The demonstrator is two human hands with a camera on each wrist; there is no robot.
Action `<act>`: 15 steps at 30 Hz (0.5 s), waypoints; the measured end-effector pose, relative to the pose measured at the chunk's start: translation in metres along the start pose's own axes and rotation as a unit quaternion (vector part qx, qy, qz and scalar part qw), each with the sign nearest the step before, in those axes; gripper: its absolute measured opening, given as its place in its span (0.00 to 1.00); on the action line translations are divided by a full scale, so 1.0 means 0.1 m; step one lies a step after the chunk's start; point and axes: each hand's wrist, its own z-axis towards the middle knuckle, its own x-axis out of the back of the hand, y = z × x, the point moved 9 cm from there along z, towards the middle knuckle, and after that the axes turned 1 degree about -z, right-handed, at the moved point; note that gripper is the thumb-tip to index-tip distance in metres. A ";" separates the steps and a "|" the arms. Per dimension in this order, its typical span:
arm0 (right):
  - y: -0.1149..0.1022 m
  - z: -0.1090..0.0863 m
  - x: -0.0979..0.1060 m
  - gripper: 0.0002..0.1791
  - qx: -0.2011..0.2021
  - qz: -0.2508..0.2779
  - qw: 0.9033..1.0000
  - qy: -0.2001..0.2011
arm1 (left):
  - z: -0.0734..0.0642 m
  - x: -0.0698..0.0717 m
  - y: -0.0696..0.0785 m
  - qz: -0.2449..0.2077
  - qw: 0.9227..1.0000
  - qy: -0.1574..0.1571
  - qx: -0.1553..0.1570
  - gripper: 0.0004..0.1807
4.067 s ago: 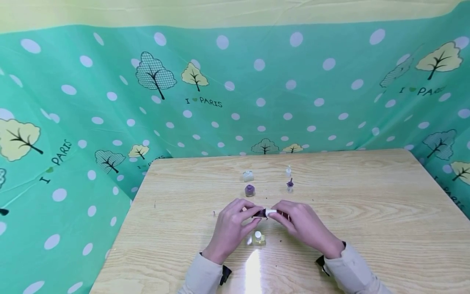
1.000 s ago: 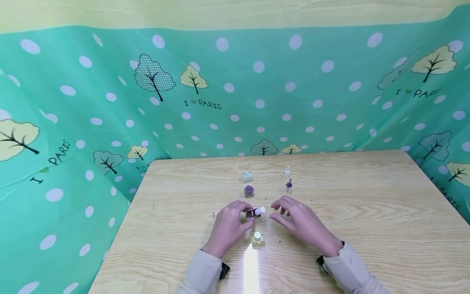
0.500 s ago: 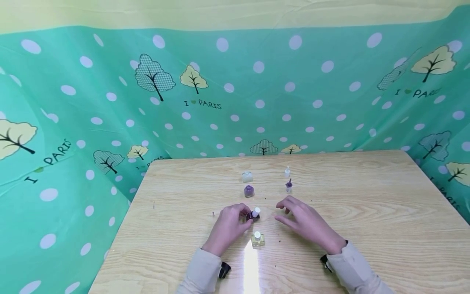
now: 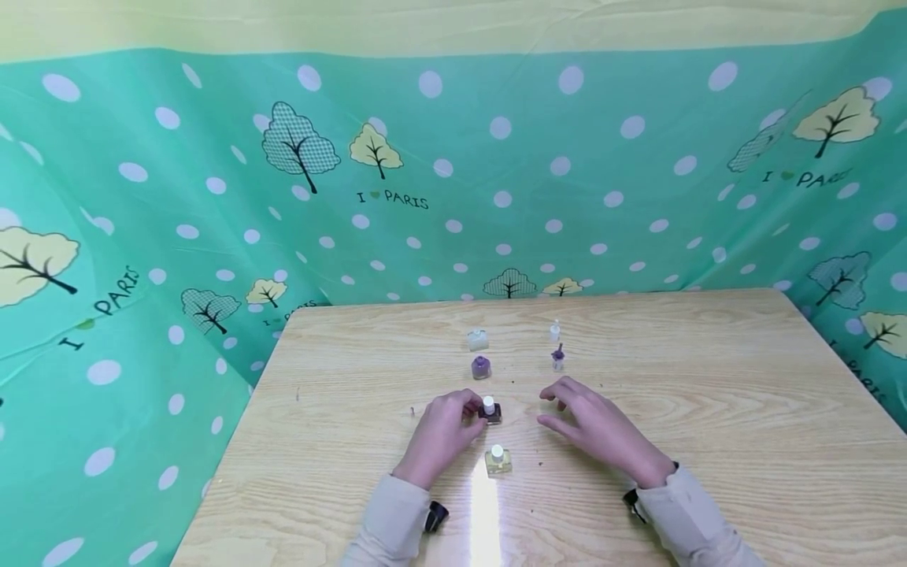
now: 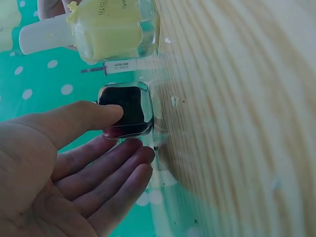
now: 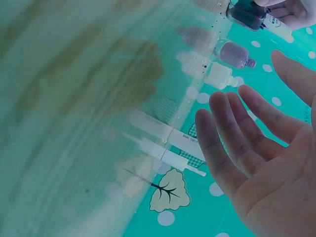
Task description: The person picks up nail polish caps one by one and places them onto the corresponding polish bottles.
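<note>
A dark nail polish bottle (image 4: 490,414) with a white cap stands upright on the table. My left hand (image 4: 441,433) holds it, thumb and index fingertip on opposite sides; the thumb covers part of the glass in the left wrist view. My right hand (image 4: 591,421) hovers to the right, apart from the bottle, its fingers loosely bent and holding nothing. Nearer me stands a capped pale yellow nail polish bottle (image 4: 498,462). Beyond the dark one are an uncapped purple nail polish bottle (image 4: 481,368) and an uncapped whitish nail polish bottle (image 4: 478,340).
To the right of the uncapped bottles, a purple-tipped brush cap (image 4: 557,361) and a white-tipped brush cap (image 4: 555,331) stand with brushes upward. Small dark specks lie on the wooden table (image 4: 708,378). A green dotted cloth (image 4: 453,189) hangs behind it.
Earlier both hands were at the dark bottle and its cap. My right hand has since let go and drawn right; my left has set the tilted bottle upright on the table.
</note>
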 end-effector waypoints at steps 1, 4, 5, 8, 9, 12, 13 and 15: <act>0.00 0.00 0.00 0.20 0.001 -0.001 1.000 0.001 | 0.00 0.00 0.00 0.000 1.000 0.000 0.000 0.12; 0.01 -0.01 0.00 0.20 0.007 -0.003 1.000 0.005 | 0.00 -0.01 0.00 0.005 1.000 0.001 -0.004 0.12; 0.01 -0.01 0.01 0.19 0.009 -0.003 1.000 0.006 | 0.00 -0.01 0.01 0.007 1.000 0.001 -0.005 0.12; 0.01 -0.01 0.01 0.19 0.009 -0.006 1.000 0.006 | 0.00 0.01 0.01 0.013 1.000 0.002 -0.007 0.14; 0.02 -0.01 0.01 0.19 0.007 -0.006 1.000 0.006 | -0.01 0.02 0.01 0.014 1.000 0.003 -0.008 0.15; 0.05 -0.01 0.02 0.19 -0.003 -0.008 1.000 0.007 | -0.03 0.06 0.00 0.015 1.000 0.002 -0.010 0.17; 0.06 -0.01 0.03 0.19 -0.008 -0.008 1.000 0.008 | -0.03 0.07 0.00 0.015 1.000 0.002 -0.011 0.17; 0.07 0.00 0.03 0.19 -0.016 -0.009 1.000 0.010 | -0.04 0.09 -0.01 0.018 1.000 0.004 -0.013 0.17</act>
